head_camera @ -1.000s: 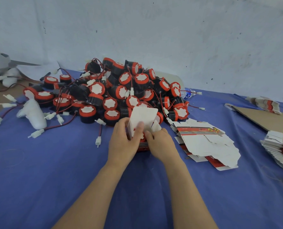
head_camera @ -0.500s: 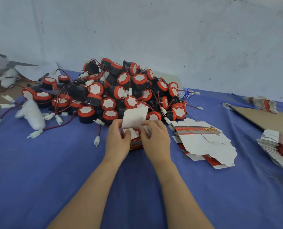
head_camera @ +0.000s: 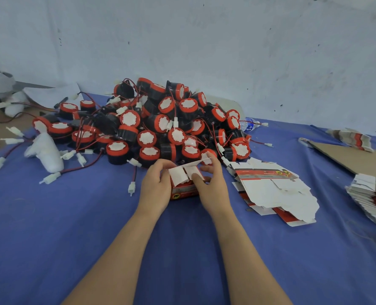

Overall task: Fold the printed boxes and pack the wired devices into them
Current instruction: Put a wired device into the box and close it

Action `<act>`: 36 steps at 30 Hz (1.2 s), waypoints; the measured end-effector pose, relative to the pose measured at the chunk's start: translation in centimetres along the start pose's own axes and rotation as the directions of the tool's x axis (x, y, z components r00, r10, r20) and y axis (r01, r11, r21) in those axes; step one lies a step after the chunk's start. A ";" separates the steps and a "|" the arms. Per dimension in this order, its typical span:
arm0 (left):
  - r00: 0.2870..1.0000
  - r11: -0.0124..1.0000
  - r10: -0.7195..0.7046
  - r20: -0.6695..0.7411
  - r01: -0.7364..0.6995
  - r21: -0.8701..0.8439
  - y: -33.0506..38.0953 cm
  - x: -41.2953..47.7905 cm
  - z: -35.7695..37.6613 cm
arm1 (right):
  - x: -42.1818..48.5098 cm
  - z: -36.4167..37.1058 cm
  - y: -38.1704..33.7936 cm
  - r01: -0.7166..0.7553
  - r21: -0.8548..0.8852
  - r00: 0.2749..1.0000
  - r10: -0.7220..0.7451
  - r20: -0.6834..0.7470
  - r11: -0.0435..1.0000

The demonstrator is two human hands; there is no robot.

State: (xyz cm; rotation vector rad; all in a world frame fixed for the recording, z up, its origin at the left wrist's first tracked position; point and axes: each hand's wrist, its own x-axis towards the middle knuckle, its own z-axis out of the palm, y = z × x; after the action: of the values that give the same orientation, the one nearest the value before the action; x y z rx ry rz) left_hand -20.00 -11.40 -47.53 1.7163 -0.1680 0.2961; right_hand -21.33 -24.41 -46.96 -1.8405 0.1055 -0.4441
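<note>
Lowered since the earlier frames, the lid flap (head_camera: pixel 197 164) of the printed box (head_camera: pixel 183 192) is now seen almost edge-on, where it had stood upright between the hands. Nearest, two bare forearms are stretched over the worktop (head_camera: pixel 72 227), which is covered in smooth blue cloth. The small red carton is held upon that cloth at the middle. The left hand (head_camera: pixel 157 186) is curled round its left side, its grip closed on the card with the thumb laid against a white side flap (head_camera: pixel 178 176). The right hand (head_camera: pixel 214 187) is closed on the right side — thumb pressed on the second small flap, fingers reaching behind to the lid flap. Something red is glimpsed beneath the flaps, but it cannot be made out. Just to the right, flat box blanks (head_camera: pixel 275 190) are spread in a loose heap, white inside and red-printed outside. Beyond the hands, wired devices (head_camera: pixel 160 126) are piled high — round black bodies, red rims, white faces, thin red and black leads ending in white plugs. A pale, scuffed wall (head_camera: pixel 204 40) is seen behind.
</note>
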 end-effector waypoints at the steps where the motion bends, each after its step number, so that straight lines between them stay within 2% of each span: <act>1: 1.000 0.999 -0.029 0.007 0.030 -0.029 0.2 0.2 0.1 | 0.0 -0.1 0.0 0.018 -0.012 1.000 -0.018 0.003 1.000; 3: 0.997 0.996 -0.069 0.031 0.071 -0.053 0.6 0.4 0.4 | -0.1 -0.4 0.1 0.063 -0.053 0.998 -0.064 -0.010 0.997; 5: 0.996 0.997 0.014 0.089 -0.021 0.076 0.6 0.0 0.6 | -0.2 -0.8 0.0 0.094 -0.104 0.996 -0.093 0.012 0.990; 7: 0.988 0.977 0.098 0.116 -0.117 0.178 0.1 -0.4 0.6 | -0.3 -1.4 -0.4 0.099 -0.151 0.989 -0.081 0.123 0.984; 10: 0.974 0.923 0.151 0.166 -0.199 0.328 -0.8 -0.4 0.1 | -0.2 -2.8 -0.9 0.048 -0.057 0.945 -0.027 0.325 0.997; 12: 0.968 0.918 0.147 0.202 -0.209 0.336 -0.6 -0.1 -0.2 | -0.1 -3.4 -0.9 -0.028 -0.004 0.931 0.027 0.363 1.000; 16: 0.960 0.917 0.170 0.225 -0.237 0.319 -0.5 -0.1 -0.5 | -0.3 -3.4 -0.5 0.008 -0.034 0.954 0.002 0.301 0.999; 20: 0.964 0.918 0.194 0.182 -0.244 0.311 -0.3 -0.1 -0.5 | -0.2 -3.2 -0.3 0.058 -0.043 0.975 -0.047 0.218 0.997; 24: 0.966 0.914 0.213 0.146 -0.250 0.320 -0.3 0.0 -0.5 | 0.0 -3.4 0.0 0.044 -0.007 0.968 -0.041 0.248 0.999; 26: 0.963 0.913 0.218 0.161 -0.259 0.313 -0.2 -0.1 -0.5 | 0.0 -3.5 0.1 0.054 -0.016 0.964 -0.048 0.261 0.998; 32: 0.947 0.931 0.212 0.241 -0.271 0.244 -0.1 -0.3 -0.6 | 0.1 -3.3 0.3 0.114 -0.082 0.982 -0.099 0.162 0.990; 36: 0.947 0.945 0.188 0.261 -0.247 0.216 0.0 -0.3 -0.5 | 0.1 -3.4 0.3 0.109 -0.075 0.981 -0.095 0.170 0.991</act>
State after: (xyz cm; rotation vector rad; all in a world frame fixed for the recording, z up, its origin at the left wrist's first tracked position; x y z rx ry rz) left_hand -20.39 -10.92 -47.54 1.9817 -0.5202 0.2832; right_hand -22.38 -27.59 -46.33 -1.9647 -0.0860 -0.3599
